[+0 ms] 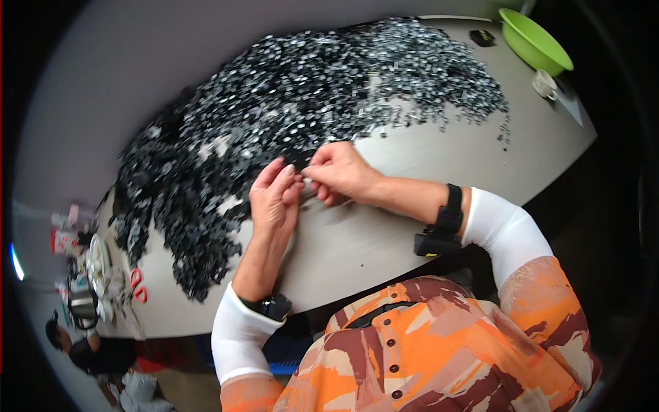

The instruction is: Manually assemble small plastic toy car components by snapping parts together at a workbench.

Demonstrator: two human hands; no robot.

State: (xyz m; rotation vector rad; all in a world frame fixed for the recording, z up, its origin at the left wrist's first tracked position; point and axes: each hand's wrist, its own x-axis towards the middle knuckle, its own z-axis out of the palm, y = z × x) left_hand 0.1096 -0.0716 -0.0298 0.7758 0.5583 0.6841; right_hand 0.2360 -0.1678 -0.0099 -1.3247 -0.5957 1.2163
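My left hand (274,196) and my right hand (341,172) meet fingertip to fingertip above the table, in front of a heap of small parts. Thumb and fingers of each hand are pinched together. What they hold is too small and blurred to name; a dark speck shows between the fingertips. The wide heap (274,89) is made of many small pieces, black toward the left and shiny silvery toward the right. Its near edge lies just beyond my hands.
On the grey table (425,158), a green basin (535,42), a white cup (544,84) and a small black object (482,38) stand at far right. Red-handled scissors (138,285), a plate (99,255) and a kettle (83,309) sit at left, near another person (103,353).
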